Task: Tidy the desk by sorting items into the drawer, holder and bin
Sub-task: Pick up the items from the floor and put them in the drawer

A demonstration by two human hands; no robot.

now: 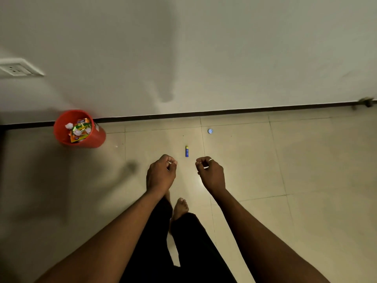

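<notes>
Beige floor tiles [306, 160] meet a pale wall. Red bin [98, 137] at left, already holding wrappers and crumpled paper. Small blue tube [186, 151] lies just beyond both hands; its likely cap [210, 131] sits apart, nearer the wall. Left hand [161, 176] and right hand [212, 175] loosely curled, apparently empty. Risk: a nudge rolls the tube away; cap overlooked.

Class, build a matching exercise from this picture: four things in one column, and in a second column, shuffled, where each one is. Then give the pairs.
Things
1. red bin
2. blue glue stick
3. small blue cap
4. wall socket

Places
A. on the wall, far left
B. on the floor beyond the glue stick, nearer the wall
C. on the floor by the wall, left
D. on the floor just beyond the hands

Pairs: 1-C, 2-D, 3-B, 4-A
</notes>
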